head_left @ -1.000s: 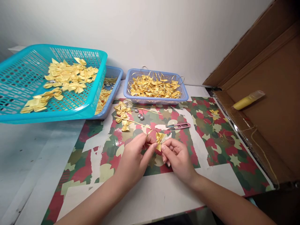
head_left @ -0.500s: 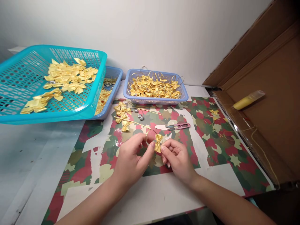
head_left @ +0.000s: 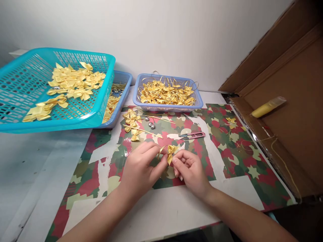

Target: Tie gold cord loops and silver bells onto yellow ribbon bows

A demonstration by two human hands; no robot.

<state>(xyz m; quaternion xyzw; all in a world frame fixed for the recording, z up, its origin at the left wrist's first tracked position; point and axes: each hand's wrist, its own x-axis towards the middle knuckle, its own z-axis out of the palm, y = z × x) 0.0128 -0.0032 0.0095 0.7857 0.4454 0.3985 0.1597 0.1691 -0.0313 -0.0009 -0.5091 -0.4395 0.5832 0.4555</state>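
Head view: both hands meet above the middle of the tabletop (head_left: 37,174), over a patterned red-and-green sheet (head_left: 227,158). The left hand (head_left: 140,168) and the right hand (head_left: 190,169) together pinch a small yellow ribbon bow (head_left: 171,150), held just clear of the sheet. The left fingertips close on the bow from its left side, where a thin gold loop (head_left: 161,150) curves out; the right thumb and forefinger grip the bow from below and to the right. Whether the loop is already fixed to the bow cannot be determined.

Handling assessment: the bow appears very light, soft and easily crushed, and the satin-like surface is probably slippery. The firmest grip point is likely the knotted centre, not the flared tails. The gold loop looks thin and springy and is best held close to the knot.

Surrounding items:
- A turquoise basket (head_left: 101,114) at the left holds loose yellow bows.
- A blue tray (head_left: 123,97) lies partly beneath it.
- A blue basket (head_left: 199,104) behind the hands holds bows with gold loops.
- Red thread snips (head_left: 193,135) lie on the sheet just beyond the hands.
- Further loose bows (head_left: 131,118) and two small silver bells (head_left: 151,125) lie near the blue tray.
- A cardboard box (head_left: 297,111) at the right contains a yellow tube (head_left: 267,107).
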